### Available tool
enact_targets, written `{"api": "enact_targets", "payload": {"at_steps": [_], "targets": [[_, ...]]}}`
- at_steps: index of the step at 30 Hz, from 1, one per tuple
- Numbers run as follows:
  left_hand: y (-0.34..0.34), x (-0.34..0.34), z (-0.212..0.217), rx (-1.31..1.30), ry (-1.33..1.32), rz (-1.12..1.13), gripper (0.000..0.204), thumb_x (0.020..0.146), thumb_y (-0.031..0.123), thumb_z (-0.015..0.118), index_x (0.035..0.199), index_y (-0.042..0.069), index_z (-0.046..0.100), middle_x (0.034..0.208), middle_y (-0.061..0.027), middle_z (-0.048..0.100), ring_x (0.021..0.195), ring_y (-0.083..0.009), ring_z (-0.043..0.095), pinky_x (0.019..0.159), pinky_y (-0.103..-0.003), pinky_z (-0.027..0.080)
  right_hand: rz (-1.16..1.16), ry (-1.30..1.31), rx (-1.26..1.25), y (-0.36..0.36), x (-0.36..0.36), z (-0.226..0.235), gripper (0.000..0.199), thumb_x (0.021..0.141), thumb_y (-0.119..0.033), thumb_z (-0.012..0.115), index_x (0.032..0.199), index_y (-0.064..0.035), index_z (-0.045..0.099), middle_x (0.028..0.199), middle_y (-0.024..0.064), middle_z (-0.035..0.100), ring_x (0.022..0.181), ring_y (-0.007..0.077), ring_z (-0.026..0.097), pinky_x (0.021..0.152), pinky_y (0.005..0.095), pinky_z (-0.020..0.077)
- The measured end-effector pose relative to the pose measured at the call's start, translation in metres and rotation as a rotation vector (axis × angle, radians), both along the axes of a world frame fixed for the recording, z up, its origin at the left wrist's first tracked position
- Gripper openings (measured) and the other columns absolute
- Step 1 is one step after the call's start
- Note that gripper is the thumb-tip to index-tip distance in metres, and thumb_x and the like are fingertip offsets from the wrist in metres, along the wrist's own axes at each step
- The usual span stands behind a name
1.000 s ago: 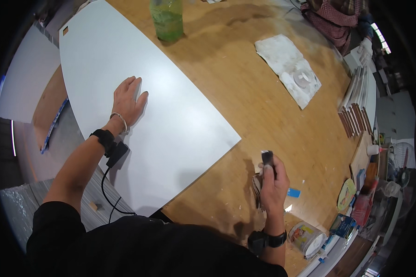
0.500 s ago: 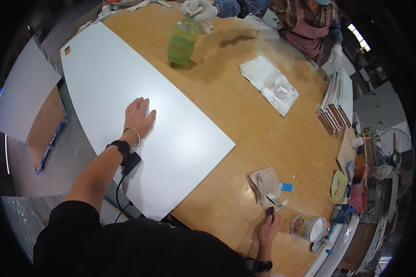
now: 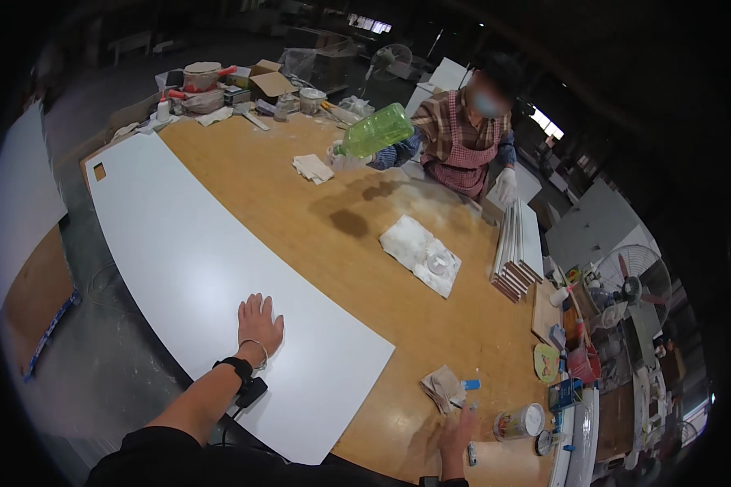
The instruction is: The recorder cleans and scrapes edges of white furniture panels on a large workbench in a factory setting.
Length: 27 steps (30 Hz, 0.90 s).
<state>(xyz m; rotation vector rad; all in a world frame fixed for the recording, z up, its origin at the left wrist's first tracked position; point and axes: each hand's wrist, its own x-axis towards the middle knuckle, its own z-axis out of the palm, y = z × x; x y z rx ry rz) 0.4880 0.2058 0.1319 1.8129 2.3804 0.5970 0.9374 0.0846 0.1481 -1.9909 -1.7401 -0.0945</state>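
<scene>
My left hand [image 3: 260, 325] lies flat, fingers spread, on a large white panel [image 3: 244, 284] with a small square cutout at its far left corner. On the wooden table, my right hand [image 3: 456, 436] is beside a folded beige cloth [image 3: 443, 388]. Its fingers look drawn together at a thin dark-ended tool, partly hidden by them. A small dark object [image 3: 472, 454] lies just right of the hand. Right of that stands a tin [image 3: 518, 422] with white contents. Across the table, a co-worker's gloved hand holds a tilted clear green bottle [image 3: 375, 131].
A white cloth with a small clear cup [image 3: 437, 263] lies mid-table. Stacked panels [image 3: 517, 256] stand near the co-worker [image 3: 467, 134]. A crumpled rag [image 3: 313, 169] lies near the bottle. Tubs and a cardboard box [image 3: 270, 79] line the far edge; a fan [image 3: 632, 286] stands at right.
My view has tilted up toward the far side. The co-worker's bottle has gone from upright to tipped over, and the rag lies apart from it. My right hand's dark-handled tool no longer shows clearly.
</scene>
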Motion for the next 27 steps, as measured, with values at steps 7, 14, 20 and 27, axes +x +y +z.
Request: {"api": "enact_targets", "payload": {"at_steps": [7,14,20,27], "targets": [[-0.001,-0.003,0.003,0.066,0.01,0.002,0.05,0.083,0.026,0.051,0.123,-0.001,0.039,0.129,-0.0199,0.035,0.126,-0.0321,0.026,0.106,-0.045,0.016,0.092,0.158,-0.051,0.061,-0.066,0.007,0.066,0.069,-0.002,0.062,0.129,-0.0012,0.033,0.126,0.0244,0.039,0.119,0.0409,0.034,0.1,0.0426,0.0292],[0.009,0.0,-0.005,0.038,0.084,0.004,0.049,0.085,0.028,0.048,0.124,0.0,0.039,0.129,-0.0191,0.036,0.125,-0.0319,0.027,0.105,-0.045,0.017,0.043,0.063,-0.197,0.085,-0.038,-0.021,0.072,0.067,-0.009,0.068,0.129,-0.0023,0.033,0.118,0.0222,0.043,0.111,0.0387,0.04,0.092,0.0422,0.0349],[0.03,0.008,-0.003,0.068,0.16,0.01,0.047,0.086,0.028,0.049,0.123,0.001,0.041,0.127,-0.0205,0.039,0.123,-0.0328,0.03,0.104,-0.044,0.021,0.071,0.041,-0.106,0.105,-0.022,-0.016,0.028,0.065,-0.012,0.066,0.093,-0.0079,0.06,0.095,0.0153,0.055,0.089,0.0335,0.053,0.072,0.0438,0.0429],[0.034,0.007,-0.005,0.015,0.159,0.034,0.046,0.087,0.028,0.047,0.125,0.002,0.041,0.128,-0.0211,0.039,0.123,-0.0321,0.031,0.104,-0.042,0.021,0.292,0.241,-0.183,0.076,-0.057,0.001,0.047,0.066,-0.018,0.069,0.11,-0.01,0.056,0.11,0.0098,0.049,0.105,0.0281,0.046,0.089,0.0385,0.0365]]}}
